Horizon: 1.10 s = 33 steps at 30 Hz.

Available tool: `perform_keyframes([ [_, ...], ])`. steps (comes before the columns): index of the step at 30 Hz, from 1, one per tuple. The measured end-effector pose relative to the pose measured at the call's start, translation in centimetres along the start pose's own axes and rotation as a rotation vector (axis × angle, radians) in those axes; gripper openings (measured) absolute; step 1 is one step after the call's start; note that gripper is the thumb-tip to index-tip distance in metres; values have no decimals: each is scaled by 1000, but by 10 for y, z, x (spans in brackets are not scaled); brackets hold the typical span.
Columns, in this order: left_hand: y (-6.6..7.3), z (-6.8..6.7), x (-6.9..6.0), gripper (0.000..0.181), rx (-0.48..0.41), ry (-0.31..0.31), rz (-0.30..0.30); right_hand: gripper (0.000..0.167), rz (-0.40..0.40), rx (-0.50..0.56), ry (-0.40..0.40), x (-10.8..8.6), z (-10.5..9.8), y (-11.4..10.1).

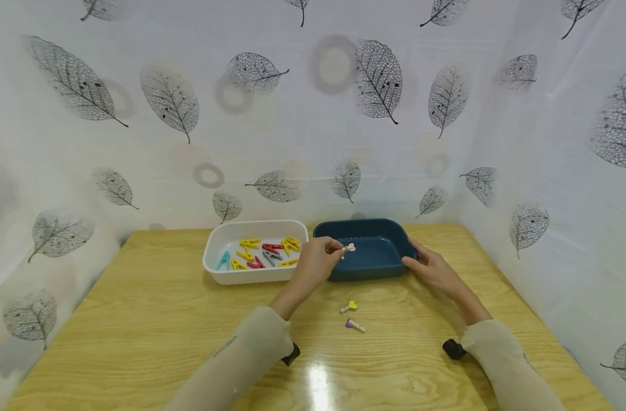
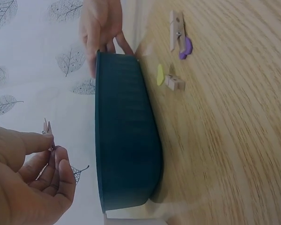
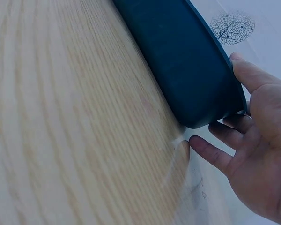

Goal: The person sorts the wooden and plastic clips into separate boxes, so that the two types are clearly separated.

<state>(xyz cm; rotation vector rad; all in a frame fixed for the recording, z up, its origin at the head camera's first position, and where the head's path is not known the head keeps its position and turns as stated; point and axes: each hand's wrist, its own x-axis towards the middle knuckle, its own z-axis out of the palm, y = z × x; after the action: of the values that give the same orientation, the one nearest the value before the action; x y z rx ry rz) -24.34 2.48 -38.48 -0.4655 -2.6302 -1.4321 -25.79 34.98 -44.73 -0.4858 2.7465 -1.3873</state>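
Note:
My left hand [image 1: 314, 262] pinches a small wooden clothespin [image 1: 348, 248] with a pink heart between thumb and forefinger, above the dark blue plastic tray [image 1: 366, 271]. In the left wrist view the clothespin [image 2: 47, 131] stands out from the fingertips, beside the tray's rim. At the tray's right end my right hand [image 1: 436, 275] grips it, thumb on the rim and fingers along the outer end wall. On the table in front lie a wooden clothespin with a yellow heart [image 1: 349, 307] and another with a purple decoration [image 1: 355, 326].
A white tray [image 1: 251, 278] stands close to the blue tray's left side. It holds several plastic clips in yellow, red, grey and blue. Behind the wooden table [image 1: 153, 297] hangs a white leaf-print curtain [image 1: 303, 131], which also covers the sides.

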Motion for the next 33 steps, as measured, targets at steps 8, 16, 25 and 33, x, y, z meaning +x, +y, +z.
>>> perform_keyframes([
  [8, 1, 6, 9, 12, 13, 4, -30, 72, -4, -12, 1, 1, 0, -1],
  [16, -1, 13, 23, 16, 9, 7, -54, 72, -10, -14, -1, 1, 0, -1],
  [25, -5, 22, 33, 17, 75, 51, -82, 72, -3, -13, 7, 1, -1, 3],
  [33, -8, 30, 40, 17, 102, 101, -105, 72, 4, 9, 6, 3, 1, 6],
])
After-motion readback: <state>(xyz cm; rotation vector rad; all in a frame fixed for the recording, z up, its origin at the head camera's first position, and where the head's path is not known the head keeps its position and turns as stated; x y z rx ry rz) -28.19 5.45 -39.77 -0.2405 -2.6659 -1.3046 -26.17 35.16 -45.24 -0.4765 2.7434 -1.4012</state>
